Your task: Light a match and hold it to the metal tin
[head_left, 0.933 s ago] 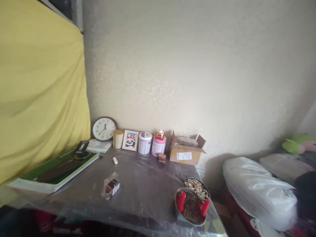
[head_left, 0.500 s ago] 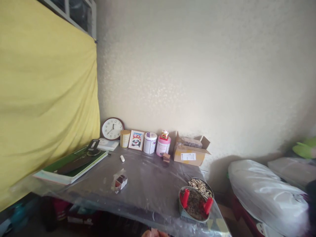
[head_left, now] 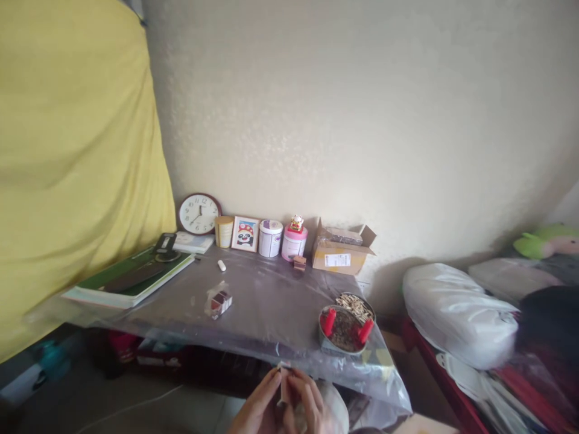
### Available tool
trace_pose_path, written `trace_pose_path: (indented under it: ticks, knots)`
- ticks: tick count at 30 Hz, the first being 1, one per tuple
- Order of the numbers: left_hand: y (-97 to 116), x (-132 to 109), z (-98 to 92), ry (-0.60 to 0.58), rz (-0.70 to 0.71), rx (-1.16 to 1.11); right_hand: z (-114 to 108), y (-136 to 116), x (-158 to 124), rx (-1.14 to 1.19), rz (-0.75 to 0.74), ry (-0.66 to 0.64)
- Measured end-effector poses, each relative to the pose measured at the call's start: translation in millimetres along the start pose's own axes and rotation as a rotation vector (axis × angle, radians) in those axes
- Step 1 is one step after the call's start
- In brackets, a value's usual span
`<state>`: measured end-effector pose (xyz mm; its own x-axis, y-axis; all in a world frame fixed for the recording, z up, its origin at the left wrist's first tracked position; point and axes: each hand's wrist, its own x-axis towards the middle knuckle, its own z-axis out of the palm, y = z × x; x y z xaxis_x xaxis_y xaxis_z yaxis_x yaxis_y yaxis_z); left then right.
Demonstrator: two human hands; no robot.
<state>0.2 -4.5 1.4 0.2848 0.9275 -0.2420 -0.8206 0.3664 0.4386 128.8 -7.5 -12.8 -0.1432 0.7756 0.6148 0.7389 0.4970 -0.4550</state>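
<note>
At the bottom centre, in front of the table's near edge, a small pale matchbox (head_left: 284, 386) is pinched between both hands. My left hand (head_left: 259, 402) closes on its left side, thumb and fingertips together. From the other side my right hand (head_left: 310, 399) has bent fingers pressed against it. The fingers cover much of the box. Beyond them on the table lies a torn plastic-wrapped pack of small matchboxes (head_left: 221, 303). To the right stand a tin of dark soil-like filling (head_left: 344, 331) with two red candles in it, and a bowl of matchsticks (head_left: 355, 307).
Along the wall stand a clock (head_left: 199, 214), a panda picture (head_left: 245, 234), two tins (head_left: 270, 239) and an open cardboard box (head_left: 340, 256). A green book or box (head_left: 131, 280) lies at left. A white plastic bag (head_left: 459, 313) sits at right.
The view has tilted down and turned slightly right. Both hands with the matchbox now show much more fully; before, only fingertips showed at the bottom edge. The things on the table have not moved.
</note>
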Motion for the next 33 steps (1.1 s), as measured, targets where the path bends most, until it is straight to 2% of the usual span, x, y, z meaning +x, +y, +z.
trace_pose_path:
  ticks: [6, 9, 12, 14, 16, 26, 33]
  knots:
    - [0, -8, -2.2, -0.098, -0.054, -0.111, -15, -10, 5, 0.067, 0.005, -0.088]
    - [2, -10, -3.2, -0.087, -0.077, -0.104, -29, -11, 14, 0.169, -0.037, -0.2]
    - [5, -12, -2.4, -0.07, -0.121, -0.061, -39, -4, 21, 0.23, -0.002, -0.184]
    - [6, -13, -1.4, -0.05, -0.157, -0.022, -41, 2, 25, 0.229, 0.04, -0.146]
    - [6, -14, -0.4, -0.029, -0.182, 0.008, -41, 5, 27, 0.227, 0.041, -0.167]
    - [7, -17, 7.9, 0.039, -0.198, 0.068, -38, -1, 35, 0.065, -0.176, -0.257]
    - [7, -16, 6.3, 0.036, -0.204, 0.099, -44, -1, 38, 0.0, -0.168, -0.451]
